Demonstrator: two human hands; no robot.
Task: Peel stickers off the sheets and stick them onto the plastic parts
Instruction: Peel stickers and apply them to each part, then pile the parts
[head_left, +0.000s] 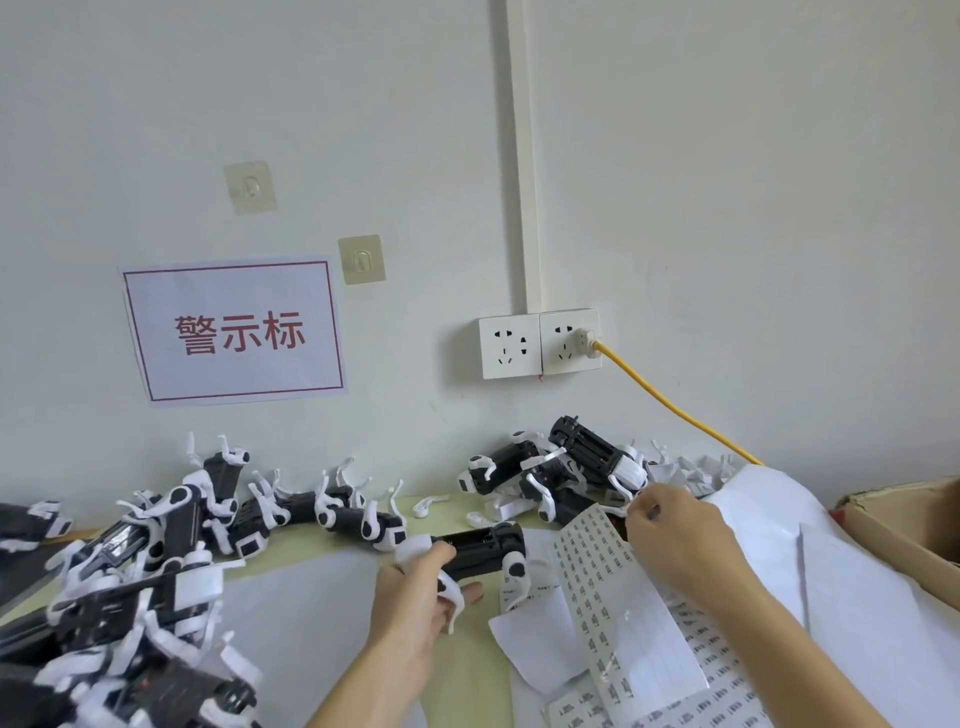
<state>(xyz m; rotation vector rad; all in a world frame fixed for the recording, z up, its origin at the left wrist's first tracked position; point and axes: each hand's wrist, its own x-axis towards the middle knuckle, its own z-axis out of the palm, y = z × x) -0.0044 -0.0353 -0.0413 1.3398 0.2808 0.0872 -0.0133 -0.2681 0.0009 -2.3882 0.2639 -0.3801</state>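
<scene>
My left hand (415, 587) grips a black and white plastic part (483, 551), held level just above the table. My right hand (675, 535) is at the top corner of a sticker sheet (597, 566) printed with rows of small labels, its fingertips pinched together on something too small to make out. More sticker sheets (722, 696) lie under my right forearm. A large heap of the same black and white parts (135, 571) fills the left side, and a smaller heap (561, 473) sits against the wall beyond my right hand.
A brown cardboard box (904, 525) stands at the right edge beside loose white paper (831, 571). A yellow cable (675, 410) runs from the wall socket (540, 343) down behind the paper. A sign with red characters (234, 332) hangs on the wall.
</scene>
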